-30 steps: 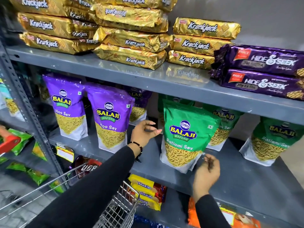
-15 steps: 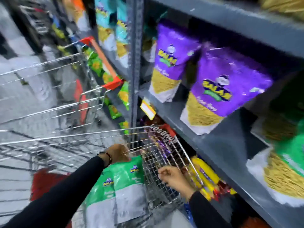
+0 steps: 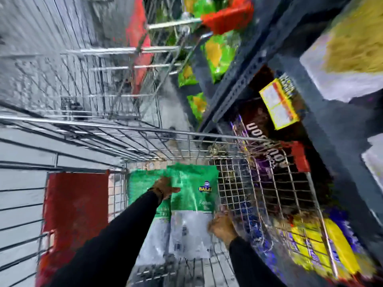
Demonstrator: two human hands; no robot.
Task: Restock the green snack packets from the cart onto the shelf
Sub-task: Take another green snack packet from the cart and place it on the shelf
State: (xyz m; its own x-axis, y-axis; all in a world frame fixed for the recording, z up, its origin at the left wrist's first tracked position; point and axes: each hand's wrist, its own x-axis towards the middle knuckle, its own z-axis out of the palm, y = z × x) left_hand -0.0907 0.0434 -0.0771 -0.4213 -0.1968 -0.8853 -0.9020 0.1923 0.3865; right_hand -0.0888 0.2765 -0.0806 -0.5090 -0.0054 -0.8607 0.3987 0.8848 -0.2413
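Note:
I look down into a wire cart point(image 3: 145, 129) holding two green snack packets. The nearer green packet point(image 3: 194, 183), with a white lower half, overlaps a second green packet point(image 3: 141, 183) to its left. My left hand point(image 3: 165, 188) grips the nearer packet's left edge near its top, thumb across the front. Curled on its lower right corner is my right hand point(image 3: 222, 226). The grey shelf point(image 3: 342, 121) runs along the right. The picture is blurred by motion.
A red flap point(image 3: 76, 214) lies in the cart to the left of the packets. A yellow price tag point(image 3: 278, 104) hangs on the shelf edge. Yellow packets point(image 3: 323, 245) lie on the lower shelf. Another cart with a red handle point(image 3: 226, 17) stands ahead.
My view has swung from the shelf down into the cart. Both hands left the shelf and dropped into the cart, closing on a green packet.

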